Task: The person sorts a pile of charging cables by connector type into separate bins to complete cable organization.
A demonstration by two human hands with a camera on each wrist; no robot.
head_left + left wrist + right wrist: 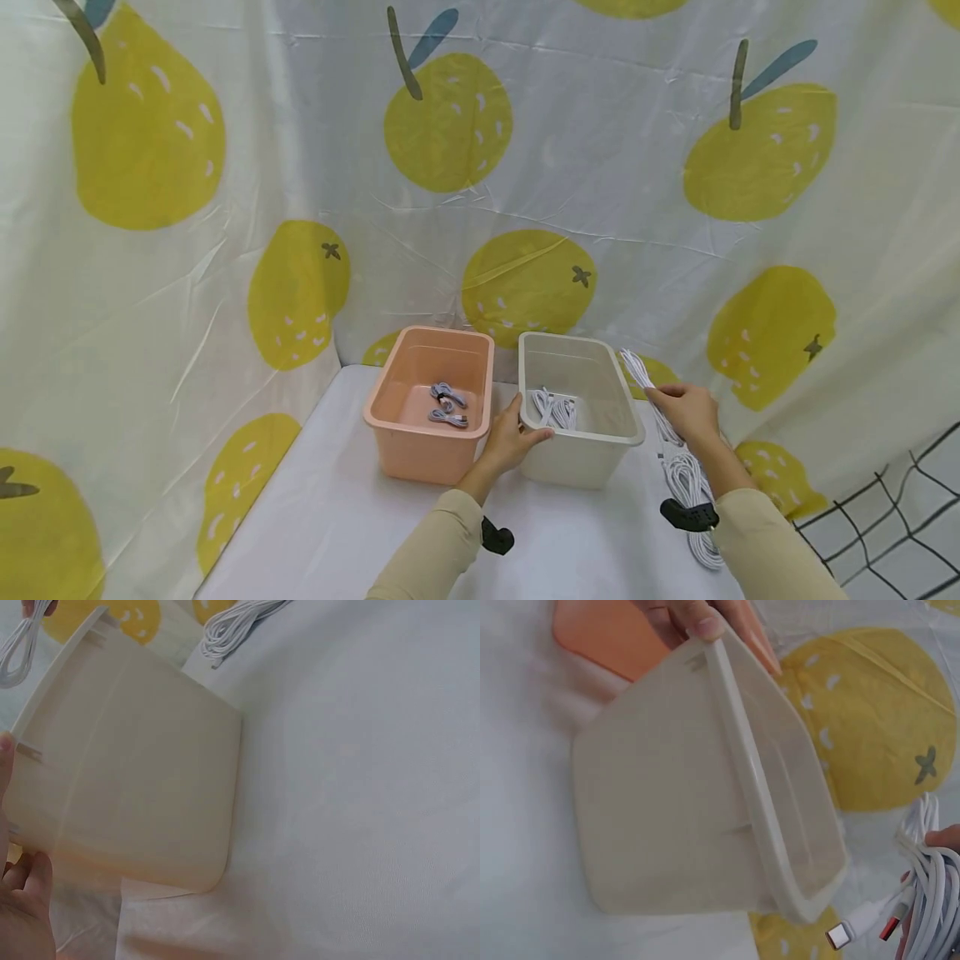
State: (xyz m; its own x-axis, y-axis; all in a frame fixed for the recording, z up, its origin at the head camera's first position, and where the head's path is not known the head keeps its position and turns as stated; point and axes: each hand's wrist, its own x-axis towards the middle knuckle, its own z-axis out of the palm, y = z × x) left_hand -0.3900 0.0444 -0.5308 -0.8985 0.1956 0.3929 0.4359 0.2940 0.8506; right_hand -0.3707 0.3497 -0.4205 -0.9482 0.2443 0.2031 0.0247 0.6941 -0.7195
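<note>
My left hand [510, 437] grips the near left corner of a cream plastic bin [576, 460], thumb on the rim and fingers at its side. Inside that bin lie bundled white cables [555, 410]. To the bin's right, my right hand [690, 408] pinches a looped bundle of white charging cable [636, 367], held above the table. Its connector [841, 934] dangles in the right wrist view. More coiled white cables [687, 477] rest on the table beneath and nearer than the right hand. An orange bin [423, 454] on the left holds grey cable bundles [447, 418].
The bins stand side by side on a white-covered table [345, 517]. Behind and to the left hangs a curtain [600, 167] printed with yellow fruit. A dark wire grid [892, 508] is at the lower right.
</note>
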